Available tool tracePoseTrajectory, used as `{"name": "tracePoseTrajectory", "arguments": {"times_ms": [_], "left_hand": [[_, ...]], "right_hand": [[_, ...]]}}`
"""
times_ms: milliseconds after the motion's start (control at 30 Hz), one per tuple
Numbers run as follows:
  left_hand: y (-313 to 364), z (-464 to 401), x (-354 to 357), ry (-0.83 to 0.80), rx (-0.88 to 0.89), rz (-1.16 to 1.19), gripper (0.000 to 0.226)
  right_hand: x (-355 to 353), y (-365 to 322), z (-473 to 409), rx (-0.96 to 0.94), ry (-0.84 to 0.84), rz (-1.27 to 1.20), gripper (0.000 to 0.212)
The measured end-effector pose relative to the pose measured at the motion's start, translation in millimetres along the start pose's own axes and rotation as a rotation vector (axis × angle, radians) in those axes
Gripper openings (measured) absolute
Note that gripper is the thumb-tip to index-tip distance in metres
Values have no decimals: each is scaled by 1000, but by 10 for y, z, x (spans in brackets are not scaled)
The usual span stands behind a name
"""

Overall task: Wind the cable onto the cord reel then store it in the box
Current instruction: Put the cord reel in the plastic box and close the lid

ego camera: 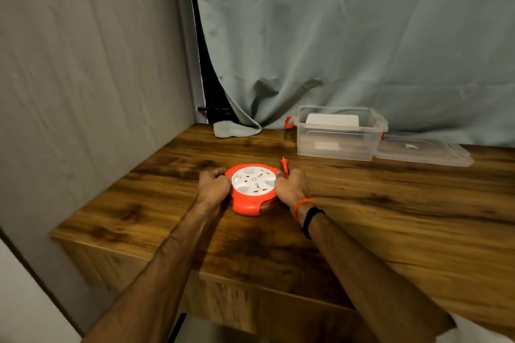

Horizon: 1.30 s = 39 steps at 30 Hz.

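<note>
Cord reel [252, 189] flat on the table [390, 203], white face up, flanked by both hands. Left hand [213, 184] curled against its left rim, gripping; right hand [291, 185] at the right rim, fingers [287, 172] pinched on an orange plug [284, 166] standing upright just beside the reel. Cable itself mostly hidden, probably already wound inside the orange housing, though hard to confirm from this angle. Box [338, 133] well apart, beyond and to the right, open, clear plastic with orange latches, its lid [423, 152] lying just beside it on the right. Right hand the nearer to the box. No brand or writing legible on reel or box.
</note>
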<state>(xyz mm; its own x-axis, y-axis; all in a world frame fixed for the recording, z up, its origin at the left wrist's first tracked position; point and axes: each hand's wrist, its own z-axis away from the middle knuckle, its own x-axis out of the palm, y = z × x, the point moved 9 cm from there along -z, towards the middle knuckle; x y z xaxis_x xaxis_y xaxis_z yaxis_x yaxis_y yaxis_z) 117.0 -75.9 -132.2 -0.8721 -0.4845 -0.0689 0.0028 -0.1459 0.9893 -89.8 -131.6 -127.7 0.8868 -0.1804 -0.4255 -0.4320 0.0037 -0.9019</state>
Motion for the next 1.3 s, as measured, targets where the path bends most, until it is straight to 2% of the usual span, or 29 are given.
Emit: {"name": "tracePoseTrajectory", "arguments": {"times_ms": [167, 267, 433, 500, 633, 833, 933, 1033, 1133, 1200, 1300], "left_hand": [[148, -36, -29, 23, 132, -414, 39], [218, -8, -44, 36, 161, -538, 38], [290, 2, -15, 17, 129, -554, 42], [425, 40, 52, 15, 159, -545, 46], [760, 133, 346, -12, 256, -514, 54], [1020, 139, 1060, -185, 283, -403, 37], [1067, 110, 1374, -229, 271, -347, 14], [1068, 20, 1638, -273, 236, -301, 8], [1052, -168, 1857, -278, 196, -260, 24], [1051, -278, 1907, -232, 185, -247, 31], [1074, -508, 2025, -148, 181, -225, 37]], "right_hand": [[-14, -64, 18, -53, -56, 99, 47], [-55, -58, 31, -55, -108, 95, 47], [-207, -6, 20, 13, -147, 0, 40], [-349, 7, -11, 38, -129, -77, 31], [-859, -14, -126, 26, -22, -165, 34], [-1705, 32, -302, 24, 129, -133, 27], [-2030, 70, -416, 30, 184, -102, 30], [-2268, 155, -544, 53, 222, -100, 34], [-2461, 224, -727, 61, 273, -77, 33], [-2548, 245, -821, 60, 306, -59, 33], [-2592, 309, -1073, 71, 309, -61, 44]]}}
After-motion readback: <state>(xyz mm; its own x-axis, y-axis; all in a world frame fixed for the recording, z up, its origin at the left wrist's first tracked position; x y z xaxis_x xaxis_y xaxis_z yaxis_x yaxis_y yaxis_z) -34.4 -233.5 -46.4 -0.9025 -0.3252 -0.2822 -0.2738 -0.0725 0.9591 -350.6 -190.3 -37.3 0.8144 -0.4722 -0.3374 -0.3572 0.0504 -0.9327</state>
